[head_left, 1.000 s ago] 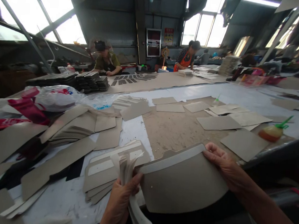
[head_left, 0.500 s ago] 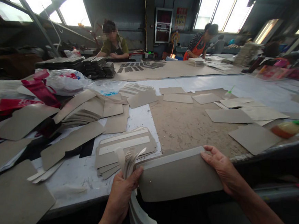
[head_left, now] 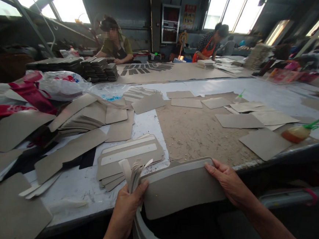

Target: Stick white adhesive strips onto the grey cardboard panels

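Observation:
My left hand (head_left: pixel 128 207) is closed around a bundle of pale strips (head_left: pixel 146 231) and pinches the left end of a grey-beige board panel (head_left: pixel 183 191) with its thumb. My right hand (head_left: pixel 228 180) grips the panel's upper right corner between thumb and fingers. A whitish strip (head_left: pixel 179 169) lies along the panel's top edge, and the panel bows slightly between my hands. It hangs over the near edge of the table. Just left of it sits a fanned stack of similar panels (head_left: pixel 134 153), with pale strips across the top one.
Stacked and loose boards (head_left: pixel 74 153) cover the left side, beside a clear plastic bag (head_left: pixel 58 85). A bottle of amber liquid with a green nozzle (head_left: pixel 296 133) lies at right near several flat boards (head_left: pixel 265 142). Two people (head_left: pixel 115 44) work across the table.
The panel has bent from nearly flat to slightly bowed, and my right hand has come a little closer to my left. The whole view has shifted slightly.

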`<move>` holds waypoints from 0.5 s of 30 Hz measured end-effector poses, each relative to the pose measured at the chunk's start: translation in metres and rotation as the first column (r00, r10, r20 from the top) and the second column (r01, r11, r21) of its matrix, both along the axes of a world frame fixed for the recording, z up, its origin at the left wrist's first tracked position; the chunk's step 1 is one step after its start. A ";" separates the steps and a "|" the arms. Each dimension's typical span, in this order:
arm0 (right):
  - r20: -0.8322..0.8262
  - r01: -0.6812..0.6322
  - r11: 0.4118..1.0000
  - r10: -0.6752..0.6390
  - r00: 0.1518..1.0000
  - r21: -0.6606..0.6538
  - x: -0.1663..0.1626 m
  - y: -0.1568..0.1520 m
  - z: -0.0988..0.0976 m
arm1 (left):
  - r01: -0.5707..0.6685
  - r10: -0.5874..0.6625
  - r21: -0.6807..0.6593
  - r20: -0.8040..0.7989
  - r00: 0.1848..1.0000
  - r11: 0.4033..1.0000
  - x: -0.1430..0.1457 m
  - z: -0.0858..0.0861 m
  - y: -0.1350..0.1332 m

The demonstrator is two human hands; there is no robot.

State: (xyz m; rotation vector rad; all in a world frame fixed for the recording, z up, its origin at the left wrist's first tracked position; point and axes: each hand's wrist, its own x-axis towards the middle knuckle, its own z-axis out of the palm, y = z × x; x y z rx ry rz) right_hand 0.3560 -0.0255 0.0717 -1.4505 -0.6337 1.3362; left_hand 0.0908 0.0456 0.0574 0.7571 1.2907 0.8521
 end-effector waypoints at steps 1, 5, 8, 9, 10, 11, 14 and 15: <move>0.002 0.003 1.000 -0.003 1.000 0.001 -0.002 0.000 0.001 | -0.001 0.001 0.002 -0.022 1.000 1.000 -0.001 -0.001 0.000; 0.017 0.008 1.000 -0.008 1.000 0.001 -0.009 0.002 0.003 | -0.018 0.019 0.006 -0.097 0.995 1.000 -0.002 -0.005 0.000; 0.006 0.019 1.000 -0.019 1.000 0.017 -0.013 0.004 0.005 | 0.006 -0.007 -0.007 -0.109 0.994 1.000 -0.003 -0.007 -0.001; 0.007 0.019 0.999 -0.019 1.000 0.028 -0.014 0.005 0.005 | 0.020 -0.022 -0.019 -0.111 0.994 1.000 -0.004 -0.008 -0.001; 0.010 0.018 0.999 -0.019 1.000 0.041 -0.014 0.006 0.004 | 0.035 -0.039 -0.038 -0.113 0.993 0.999 -0.005 -0.009 -0.001; 0.019 0.020 0.998 -0.021 1.000 0.053 -0.013 0.007 0.004 | 0.044 -0.052 -0.069 -0.121 0.991 0.997 -0.007 -0.011 0.000; 0.043 0.030 0.997 -0.033 0.999 0.069 -0.010 0.009 0.002 | 0.052 -0.072 -0.130 -0.150 0.986 0.990 -0.016 -0.021 0.005; 0.047 0.032 0.997 -0.036 0.998 0.072 -0.009 0.009 0.001 | 0.065 -0.089 -0.149 -0.162 0.983 0.987 -0.019 -0.025 0.007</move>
